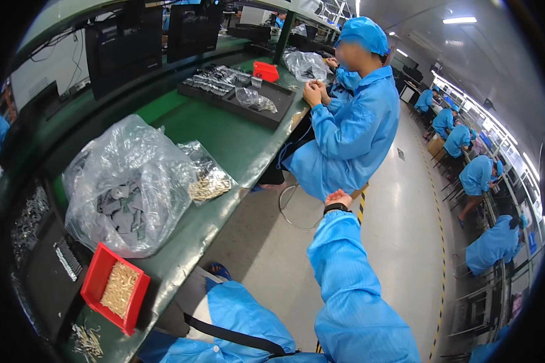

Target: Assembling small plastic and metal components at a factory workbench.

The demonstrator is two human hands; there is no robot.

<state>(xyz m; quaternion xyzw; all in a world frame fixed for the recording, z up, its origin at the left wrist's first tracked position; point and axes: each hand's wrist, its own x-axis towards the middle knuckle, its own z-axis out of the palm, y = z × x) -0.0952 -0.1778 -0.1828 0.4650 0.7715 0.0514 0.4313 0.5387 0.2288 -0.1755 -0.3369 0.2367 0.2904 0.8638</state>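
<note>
My right hand [338, 198] is held out over the aisle, away from the bench, with a dark band at its wrist and a blue sleeve behind it. Its fingers are loosely bent and I see nothing in them. My left hand is out of the picture. On the green bench [224, 142] to my left lies a large clear plastic bag [130, 181] with dark grey flat pieces inside. Beside it is a smaller clear bag [209, 181] of brass-coloured pins. Closer to me, a red bin [97, 278] holds many small brass-coloured pins.
Loose pins [88, 342] lie below the bin, and a dark tray [39, 284] of metal parts is at far left. A co-worker [357, 121] in blue sits ahead at the bench, near another parts tray [272, 100] and a small red bin [265, 71]. Several people work along the right.
</note>
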